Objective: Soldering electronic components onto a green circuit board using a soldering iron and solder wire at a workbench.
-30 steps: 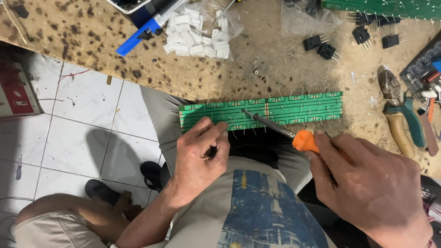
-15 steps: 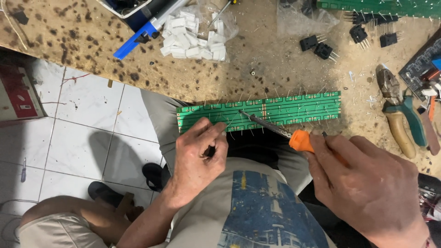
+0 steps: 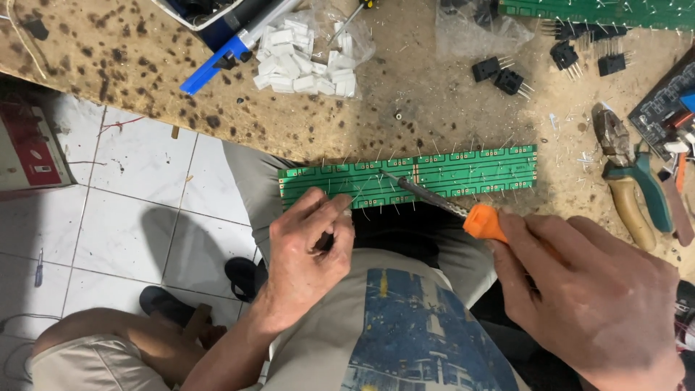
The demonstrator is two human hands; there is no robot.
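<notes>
At a scorched workbench edge, a right hand (image 3: 594, 297) grips a soldering iron (image 3: 441, 203) on a green circuit board (image 3: 463, 170).
The left hand (image 3: 308, 253) pinches something hidden; the iron's handle is mostly covered.

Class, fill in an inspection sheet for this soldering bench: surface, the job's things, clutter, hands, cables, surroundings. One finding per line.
Surface: wooden bench, speckled with dark burn marks and stains.
Job's things: long green circuit board at the bench edge, component leads sticking up; soldering iron with orange collar, tip on the board.
Clutter: bag of white parts, black components, pliers, blue-handled tool, second green board.
Hands: left hand pinches at the board's near edge; right hand grips the iron's handle.
Cables: thin wire lying on the floor.
Surroundings: white tiled floor, red box, dark shoe.
</notes>
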